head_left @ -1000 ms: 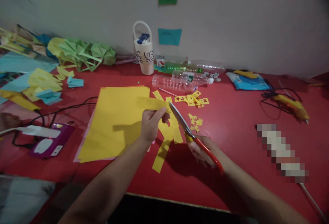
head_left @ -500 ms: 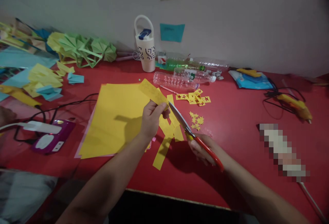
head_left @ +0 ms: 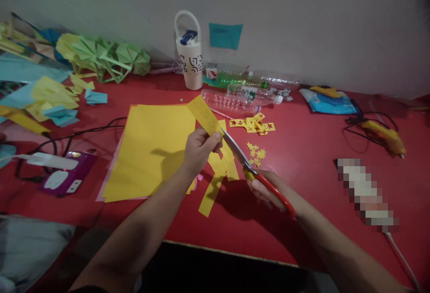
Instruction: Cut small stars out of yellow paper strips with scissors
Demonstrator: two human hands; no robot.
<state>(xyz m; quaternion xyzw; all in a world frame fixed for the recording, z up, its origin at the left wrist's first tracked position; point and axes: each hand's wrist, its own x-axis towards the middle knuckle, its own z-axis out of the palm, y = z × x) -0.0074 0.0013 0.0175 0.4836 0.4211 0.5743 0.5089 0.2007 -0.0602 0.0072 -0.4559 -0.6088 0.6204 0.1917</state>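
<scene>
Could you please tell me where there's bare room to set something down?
A wide bare patch lies between the yellow stars and the far-right glue gun; a narrower one separates the yellow sheets from the green folded paper. It's crowded beside the left hand, with yellow strips, and around the bottles.

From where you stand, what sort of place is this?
Probably a craft workspace, though home or class I can't tell: scissors, yellow stars and folded green paper suggest it.

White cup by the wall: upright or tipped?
Upright: the white cup stands with its base on the red table, its blue lid and looped handle at the top.
</scene>
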